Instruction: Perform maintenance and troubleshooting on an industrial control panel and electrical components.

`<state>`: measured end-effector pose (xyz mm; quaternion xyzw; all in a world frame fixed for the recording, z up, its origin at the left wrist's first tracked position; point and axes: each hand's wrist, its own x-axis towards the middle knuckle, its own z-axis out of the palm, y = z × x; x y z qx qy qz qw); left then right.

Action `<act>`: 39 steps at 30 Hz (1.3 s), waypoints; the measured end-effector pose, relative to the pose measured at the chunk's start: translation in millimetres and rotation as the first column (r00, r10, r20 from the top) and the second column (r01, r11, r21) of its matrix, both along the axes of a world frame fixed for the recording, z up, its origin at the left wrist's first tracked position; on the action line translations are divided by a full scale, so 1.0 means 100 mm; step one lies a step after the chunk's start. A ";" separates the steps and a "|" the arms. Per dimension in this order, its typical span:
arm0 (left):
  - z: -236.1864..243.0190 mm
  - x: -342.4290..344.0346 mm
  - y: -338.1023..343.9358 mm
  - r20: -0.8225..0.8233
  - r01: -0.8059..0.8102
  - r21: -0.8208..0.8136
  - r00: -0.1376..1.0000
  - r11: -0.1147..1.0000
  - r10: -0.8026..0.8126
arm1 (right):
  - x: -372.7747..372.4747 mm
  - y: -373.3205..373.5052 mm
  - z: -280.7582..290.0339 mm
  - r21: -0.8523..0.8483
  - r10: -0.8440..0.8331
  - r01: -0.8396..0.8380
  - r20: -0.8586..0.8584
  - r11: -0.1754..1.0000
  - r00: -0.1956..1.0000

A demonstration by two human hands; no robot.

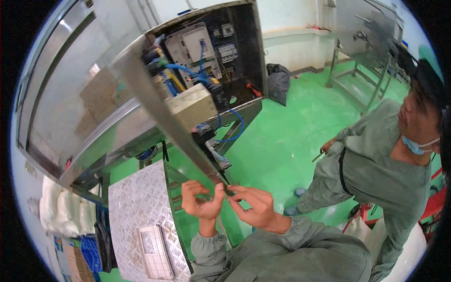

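While the open electrical cabinet [251, 51] serves as reference, both hands are found below it, at the lower end of a long grey metal edge [176, 127] that slants down across its front left side. The right hand [256, 207] has thumb and forefinger pinched on a small dark piece [229, 192] at that end; whether the piece is separate or part of the edge cannot be determined. The left hand [201, 202] has curled fingers, its upright thumb beside the same piece; whether it grips anything cannot be told.

Markings: the pale module [196, 44] inside the cabinet bears what may be labelling, too small and blurred to read. The metal edge is narrow, straight and dull, with a reddish-brown patch near its lower end.

In front of the cabinet's lower part sits a beige box [193, 105], with a looped blue hose [243, 123] to its right. Below the cabinet, to the left, a tread-patterned metal plate [131, 211] carries a pale panel [155, 258] with a rectangular opening. Right of the cabinet, a black bag [278, 82] stands close by; farther right, a co-worker [366, 155] in grey-green clothing holds a thin rod [317, 157].
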<state>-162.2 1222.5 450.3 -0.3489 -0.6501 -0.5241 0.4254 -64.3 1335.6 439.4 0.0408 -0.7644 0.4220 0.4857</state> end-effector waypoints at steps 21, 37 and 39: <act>-0.12 0.01 -0.24 0.152 -0.006 0.099 0.988 0.995 -0.009 | 0.12 -0.08 -0.14 0.023 0.111 -0.113 0.087 0.993 0.990; -0.17 -0.01 -0.23 0.155 0.001 0.165 0.988 0.986 -0.026 | 0.11 -0.07 -0.26 0.046 0.145 -0.158 0.209 0.986 0.967; -0.15 0.00 -0.22 0.158 -0.013 0.160 0.987 0.987 -0.012 | 0.12 -0.08 -0.28 0.062 0.151 -0.171 0.248 0.983 0.957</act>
